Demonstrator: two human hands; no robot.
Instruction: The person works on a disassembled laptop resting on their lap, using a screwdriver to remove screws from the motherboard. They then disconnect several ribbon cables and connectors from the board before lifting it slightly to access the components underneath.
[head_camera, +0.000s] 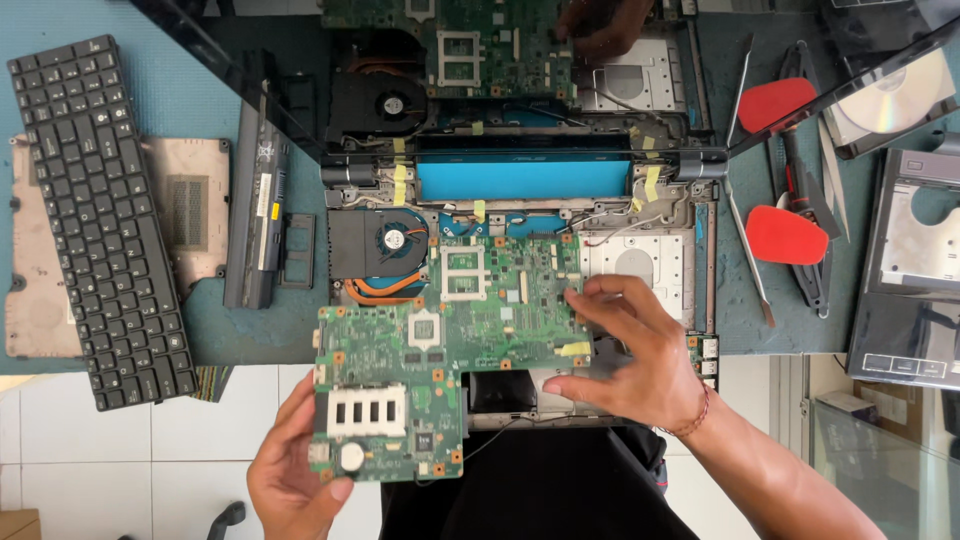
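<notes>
A green laptop motherboard (470, 320) lies over the opened laptop base (690, 215), its near end sticking out past the table edge. My left hand (295, 470) supports that near end from below and from the left, thumb at the bottom edge. My right hand (630, 350) grips the board's right edge, fingers spread over it. A black cooling fan with copper heat pipes (385, 245) sits at the board's far left corner. The glossy laptop screen (480, 70) behind mirrors the board and a hand.
A detached black keyboard (100, 220) lies at left over a brown cover panel (190, 205). A black battery (258, 200) is beside it. Red-handled tools (790, 170) and tweezers lie at right, with an optical drive (890, 100) and a drive caddy (915, 240).
</notes>
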